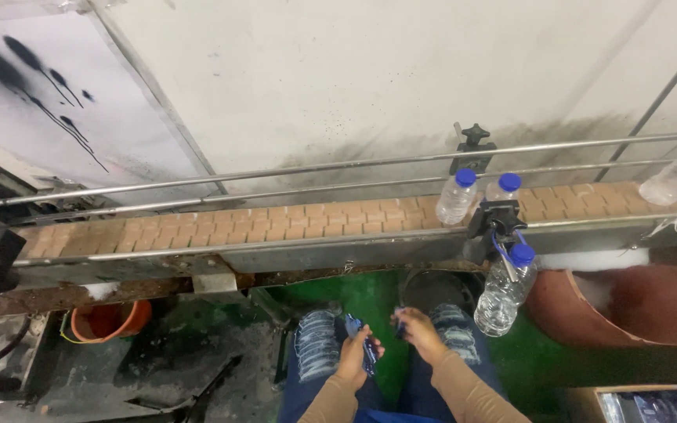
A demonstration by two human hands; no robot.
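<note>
Pinching a small blue strip [369, 350] — left hand [352, 354] and right hand [417, 332] both closed.

Person seated, seen from above by the head camera. Both forearms enter from the bottom edge, sleeved in tan down to the wrists, and angle up and inward so the hands come close together over the lap.

Left hand [354, 352]: over the left knee, back of hand to the camera, fingers curled closed around a small dark-blue item.

Right hand [417, 333]: over the right knee, slightly higher in frame, knuckles up, fingertips pinched together towards the left hand.

Hands near each other, not touching. Wrists roughly straight.
</note>
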